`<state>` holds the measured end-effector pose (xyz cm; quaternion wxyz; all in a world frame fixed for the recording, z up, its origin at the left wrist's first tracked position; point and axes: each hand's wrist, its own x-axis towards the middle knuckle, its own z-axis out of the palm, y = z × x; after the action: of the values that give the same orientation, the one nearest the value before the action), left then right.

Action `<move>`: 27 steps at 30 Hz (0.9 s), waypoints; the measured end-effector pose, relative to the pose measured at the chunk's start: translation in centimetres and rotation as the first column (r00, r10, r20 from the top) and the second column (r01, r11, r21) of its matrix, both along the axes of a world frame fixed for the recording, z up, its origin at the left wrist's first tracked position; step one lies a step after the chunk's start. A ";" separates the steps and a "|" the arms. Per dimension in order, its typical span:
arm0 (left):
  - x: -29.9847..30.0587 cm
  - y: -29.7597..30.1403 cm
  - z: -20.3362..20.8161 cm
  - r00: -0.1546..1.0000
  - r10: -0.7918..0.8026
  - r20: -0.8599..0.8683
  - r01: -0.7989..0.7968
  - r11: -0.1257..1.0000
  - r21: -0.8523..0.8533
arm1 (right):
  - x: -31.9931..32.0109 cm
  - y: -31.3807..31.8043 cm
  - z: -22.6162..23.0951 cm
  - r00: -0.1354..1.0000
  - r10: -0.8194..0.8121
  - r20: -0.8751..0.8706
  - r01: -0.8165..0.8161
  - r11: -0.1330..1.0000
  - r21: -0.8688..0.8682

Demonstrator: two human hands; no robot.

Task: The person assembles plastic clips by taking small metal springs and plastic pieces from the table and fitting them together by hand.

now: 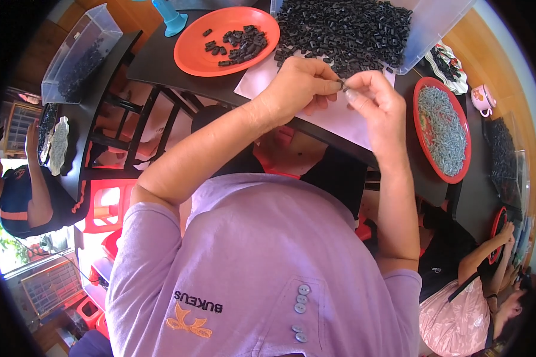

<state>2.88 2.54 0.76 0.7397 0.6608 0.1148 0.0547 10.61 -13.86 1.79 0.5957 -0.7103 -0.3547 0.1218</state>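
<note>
My left hand and my right hand meet over the near edge of the dark table, fingers pinched. Between their fingertips is a small dark piece, mostly hidden, so its exact shape cannot be told. Just beyond my hands, a see-through plastic bin holds a heap of small black plastic parts. An orange-red plate with a loose group of black parts lies to the left. Right of my right hand sits a red tray full of small silvery screws.
White paper lies under my hands. At the right are a pink cup, a scalloped dish and another bin of black parts. Co-workers sit at left and lower right. A blue stand is at the back.
</note>
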 end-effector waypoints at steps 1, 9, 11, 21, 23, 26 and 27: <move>0.0 -0.2 0.0 1.000 -0.002 -0.001 0.002 1.000 -0.001 | -0.5 0.1 -0.4 1.000 -0.002 -0.011 0.002 0.999 0.034; -0.5 -1.2 -0.7 0.953 0.192 0.236 -0.254 0.928 0.272 | -1.8 1.3 -1.0 0.954 0.014 -0.298 0.066 0.964 0.256; -0.7 -1.3 -0.9 0.935 0.204 0.290 -0.289 0.913 0.289 | -1.8 1.5 -1.2 0.944 0.017 -0.328 0.080 0.956 0.281; -1.4 -2.0 -1.4 0.921 0.248 0.300 -0.311 0.932 0.185 | -1.6 1.4 -0.5 0.955 0.001 -0.298 0.084 0.959 0.272; -1.4 -2.0 -1.5 0.927 0.235 0.291 -0.289 0.945 0.156 | -1.1 1.2 0.2 0.963 -0.051 -0.264 0.107 0.973 0.203; -1.3 -2.2 -1.2 0.936 0.217 0.276 -0.254 0.961 0.106 | -0.5 0.9 0.4 0.965 -0.013 -0.264 0.058 0.985 0.162; -1.3 -2.3 -1.1 0.938 0.217 0.270 -0.248 0.965 0.086 | -0.5 0.8 0.4 0.965 -0.014 -0.263 0.058 0.985 0.160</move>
<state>1.57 0.26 -0.32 0.6960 0.6727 0.0911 0.2341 10.14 -13.04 2.20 0.6966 -0.6420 -0.2691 0.1735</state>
